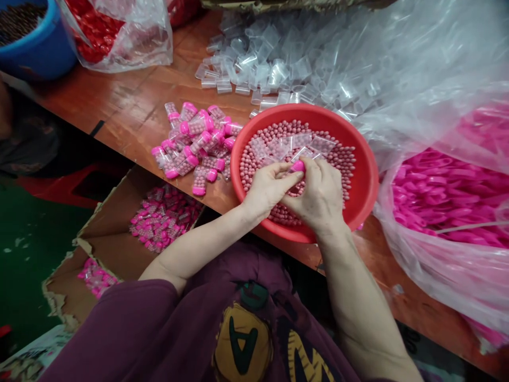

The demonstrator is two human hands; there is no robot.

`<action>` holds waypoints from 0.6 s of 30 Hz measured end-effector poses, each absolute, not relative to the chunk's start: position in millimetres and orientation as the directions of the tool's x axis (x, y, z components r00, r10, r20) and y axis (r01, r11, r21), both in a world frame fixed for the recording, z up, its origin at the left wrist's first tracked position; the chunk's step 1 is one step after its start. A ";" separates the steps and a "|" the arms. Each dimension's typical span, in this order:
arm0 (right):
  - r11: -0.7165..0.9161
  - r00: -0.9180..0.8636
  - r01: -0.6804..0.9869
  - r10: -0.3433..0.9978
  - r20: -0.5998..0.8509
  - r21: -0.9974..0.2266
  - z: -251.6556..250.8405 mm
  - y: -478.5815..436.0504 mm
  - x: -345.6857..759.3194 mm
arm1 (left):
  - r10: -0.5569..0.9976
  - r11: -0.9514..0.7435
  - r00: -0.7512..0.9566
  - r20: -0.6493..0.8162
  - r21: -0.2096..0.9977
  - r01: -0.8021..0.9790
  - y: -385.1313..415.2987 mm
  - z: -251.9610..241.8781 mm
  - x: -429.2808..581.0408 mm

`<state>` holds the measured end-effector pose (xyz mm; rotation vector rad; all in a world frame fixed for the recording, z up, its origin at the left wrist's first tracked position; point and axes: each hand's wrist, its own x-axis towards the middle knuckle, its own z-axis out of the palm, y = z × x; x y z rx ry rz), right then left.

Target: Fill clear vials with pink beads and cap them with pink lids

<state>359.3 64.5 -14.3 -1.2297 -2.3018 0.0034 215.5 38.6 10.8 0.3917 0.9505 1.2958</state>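
Note:
Over a red basin [368, 178], my left hand [265, 190] and my right hand [320, 197] meet with fingers closed around a bright pink cap [298, 166]. Whether a clear tube sits under the cap is hidden by the fingers. Small pink beads [254, 159] fill the basin's bottom, and several clear plastic tubes [294, 142] lie on top of them, just beyond my fingertips. To the left of the basin, a heap of bead-filled clear tubes with pink caps [202, 139] rests on the wooden table [131, 114].
Loose clear tubes [270, 63] pile up behind the basin. At right stands a plastic bag of pink parts [445, 196]. A cardboard box [115, 212] with filled tubes is below the table edge. A blue tub [43, 50] and bag of red pieces [95, 32] stand far left.

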 end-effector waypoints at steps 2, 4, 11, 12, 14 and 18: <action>0.585 -0.456 0.785 0.768 0.450 -0.204 -11.8 64.9 360.1 | 0.928 0.280 -0.006 -0.372 0.710 -0.646 38.0 12.0 214.9; 0.587 -0.474 0.793 0.763 0.439 -0.163 -9.4 65.3 360.4 | 0.924 0.293 0.008 -0.382 0.695 -0.656 38.2 12.9 214.5; 0.621 -0.546 0.779 0.737 0.398 -0.083 -6.7 69.8 362.0 | 0.914 0.293 -0.040 -0.405 0.724 -0.624 42.6 11.3 221.7; 0.644 -0.558 0.756 0.725 0.403 -0.112 -7.8 71.4 363.1 | 0.922 0.260 -0.069 -0.380 0.742 -0.619 43.8 11.2 221.5; 0.662 -0.540 0.714 0.729 0.421 -0.229 -10.8 75.5 366.4 | 0.940 0.177 -0.136 -0.314 0.785 -0.593 48.2 12.4 215.4; 0.577 -0.424 0.700 0.810 0.405 -0.421 -17.0 85.0 373.8 | 0.942 0.005 -0.295 -0.160 0.886 -0.464 70.6 19.0 167.9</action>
